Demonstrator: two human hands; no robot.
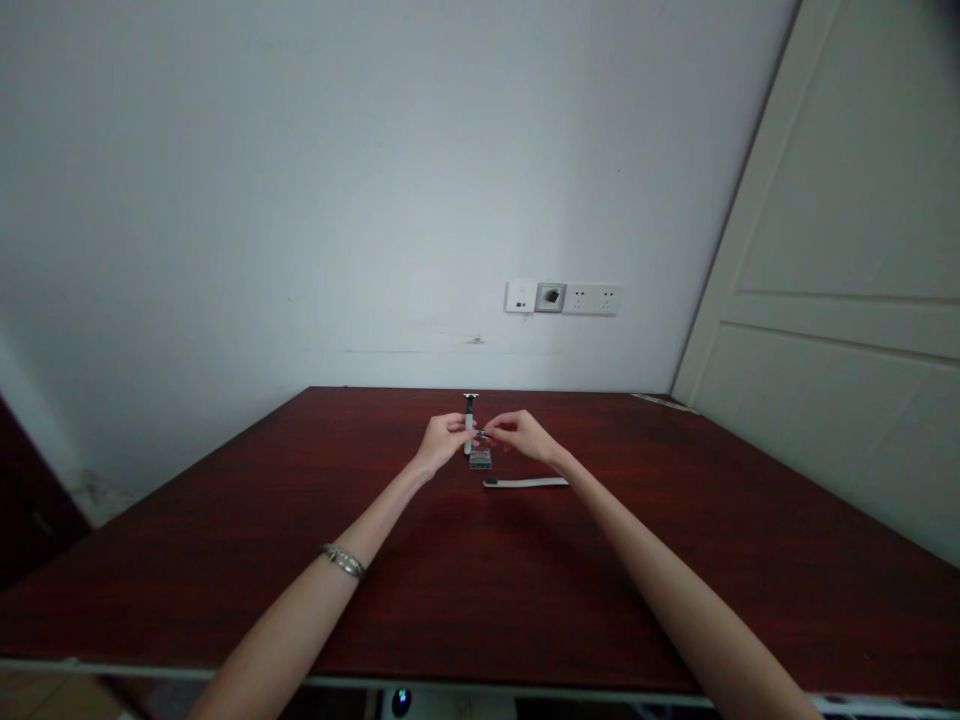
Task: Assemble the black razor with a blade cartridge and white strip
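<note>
My left hand [442, 442] and my right hand [523, 436] meet over the middle of the table. Between their pinched fingertips is a small dark, shiny piece [482, 433], too small to name. A razor [469, 408] with a T-shaped head, dark neck and pale handle lies behind my left fingers, its head pointing at the wall; whether they touch it I cannot tell. Just below my fingertips sits a small clear-and-grey case [480, 459]. Nearer to me lies a toothbrush-like stick [525, 483] with a white handle and dark end; my right forearm covers its other end.
The dark red wooden table [247, 530] reaches back to a pale wall [337, 200] with switches and sockets [592, 299]. A white panelled door [840, 300] stands along the right side. Under the front edge, a device with a small light [402, 702] shows.
</note>
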